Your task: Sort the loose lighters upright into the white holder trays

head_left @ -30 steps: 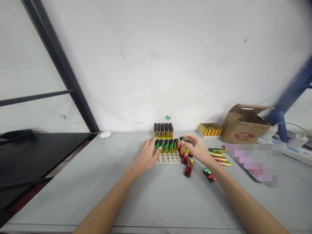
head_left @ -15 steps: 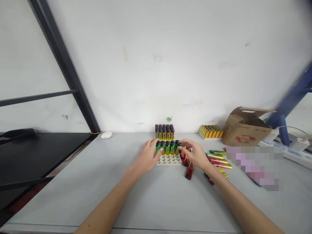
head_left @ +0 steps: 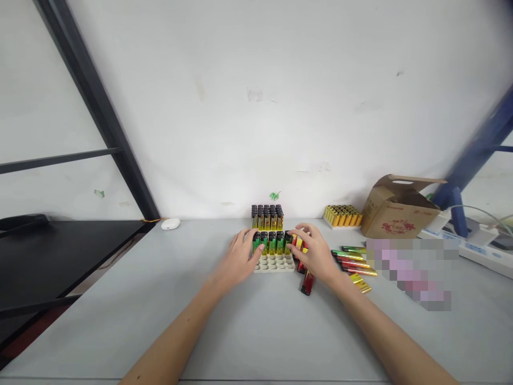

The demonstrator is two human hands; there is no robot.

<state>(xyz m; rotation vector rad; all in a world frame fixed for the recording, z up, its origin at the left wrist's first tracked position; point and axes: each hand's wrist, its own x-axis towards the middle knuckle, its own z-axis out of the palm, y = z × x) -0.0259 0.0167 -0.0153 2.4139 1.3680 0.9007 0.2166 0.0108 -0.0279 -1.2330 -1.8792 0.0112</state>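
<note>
A row of green lighters (head_left: 272, 244) stands upright in the back of a white tray (head_left: 274, 263) whose front holes are bare. My left hand (head_left: 244, 254) is at the row's left end, fingers apart, holding nothing. At the right end my right hand (head_left: 310, 250) has its thumb and fingertips against the last lighter, fingers spread and curved. Behind the tray stands a block of black-topped yellow lighters (head_left: 267, 218). Red lighters (head_left: 307, 282) lie loose to the right of the tray, partly under my right hand.
Yellow batteries (head_left: 343, 216) stand in a tray by the wall, beside an open cardboard box (head_left: 396, 211). Green and red shiny lighters (head_left: 352, 261) and a blurred patch lie on the right. A white case (head_left: 170, 224) sits back left; a power strip (head_left: 468, 250) is far right.
The view has shifted slightly to the right. The end lighter by my right hand now stands in line with the row, and that hand's fingers have spread a little.
</note>
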